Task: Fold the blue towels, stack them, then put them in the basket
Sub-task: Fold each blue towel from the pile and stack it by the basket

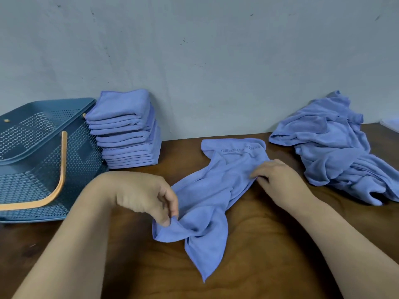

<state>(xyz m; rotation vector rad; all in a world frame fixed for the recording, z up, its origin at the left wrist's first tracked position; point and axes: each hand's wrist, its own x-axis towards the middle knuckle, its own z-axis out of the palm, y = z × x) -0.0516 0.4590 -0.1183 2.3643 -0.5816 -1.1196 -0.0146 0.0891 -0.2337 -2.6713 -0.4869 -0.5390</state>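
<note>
Towel [216, 190] crumpled and twisted, lying right of stack [126, 130]. Left hand [149, 197] pinches its near edge; right hand [278, 180] pinches its far-side edge. Judgement: find two adjacent corners, pull apart to untwist, flatten before first fold. Unfolded pile [336, 147] further right of stack; basket [43, 160] just left of stack

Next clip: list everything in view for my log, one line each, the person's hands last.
basket: one, teal with an orange handle, left on the table.
folded towels: one stack, blue, against the wall, right of the basket; number unclear.
loose towel: one, blue with lettering, crumpled mid-table.
towel heap: one unfolded pile, blue, right on the table.
table: one, dark brown wood.
wall: one, grey, behind the table.
left hand: pinches the loose towel's near end.
right hand: pinches its right edge.
</note>
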